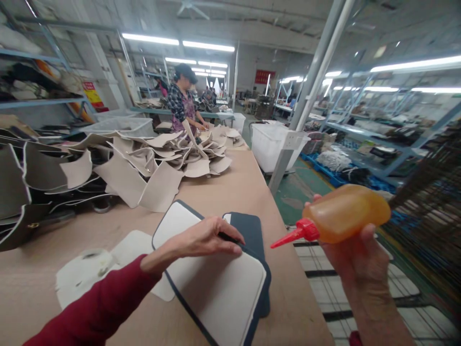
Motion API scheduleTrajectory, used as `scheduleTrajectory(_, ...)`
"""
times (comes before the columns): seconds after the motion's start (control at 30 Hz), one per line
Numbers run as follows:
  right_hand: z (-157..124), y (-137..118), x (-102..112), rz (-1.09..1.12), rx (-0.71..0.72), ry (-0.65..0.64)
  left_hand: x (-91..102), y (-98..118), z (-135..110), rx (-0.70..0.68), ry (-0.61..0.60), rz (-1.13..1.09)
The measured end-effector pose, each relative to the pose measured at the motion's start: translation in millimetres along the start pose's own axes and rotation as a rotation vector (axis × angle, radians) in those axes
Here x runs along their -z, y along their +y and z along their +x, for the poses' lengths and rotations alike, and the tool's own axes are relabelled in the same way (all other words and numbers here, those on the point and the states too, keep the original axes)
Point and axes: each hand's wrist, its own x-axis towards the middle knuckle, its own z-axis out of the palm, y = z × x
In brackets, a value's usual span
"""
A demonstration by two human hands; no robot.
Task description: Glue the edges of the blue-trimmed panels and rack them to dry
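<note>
In my right hand (360,254) is a squeeze bottle (345,211) of amber liquid, tilted so that its red nozzle points left and down over the table edge. My left hand (209,235) reaches across a white panel with a dark navy border (219,288) and pinches its dark edge. Another navy piece (247,230) lies partly under this panel. To the left, white sheet pieces (133,247) rest on the table, one of them with dark spots (84,274).
Beige panels (162,185) lie heaped across the left and far table (245,178). Beyond them a person (183,101) works at the heap. Off the table's right edge stand a white bin (270,144), a metal post (309,81) and a rack holding white panels (324,283).
</note>
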Motion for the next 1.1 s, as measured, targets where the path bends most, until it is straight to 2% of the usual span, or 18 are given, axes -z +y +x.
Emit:
scheduleTrajectory(0.17, -10, 3, -19, -0.035, 0.049, -0.037, 30.5, 4, -8, -0.057, -0.134, 0.047)
scheduleTrajectory(0.33, -18, 9, -36, -0.068, -0.03, -0.077, 45.1, 6, -12, -0.083, -0.261, 0.069)
scheduleTrajectory(0.43, -20, 13, -40, -0.07, -0.05, -0.08, 44.4, 8, -14, -0.076, -0.308, 0.039)
scheduleTrajectory(0.6, -20, 15, -37, -0.049, -0.101, -0.135, 38.7, 15, -16, -0.07, -0.302, -0.024)
scheduleTrajectory(1.1, -23, -8, -15, -0.04, -0.112, -0.133, 9.4, 43, -11, -0.05, -0.275, -0.04)
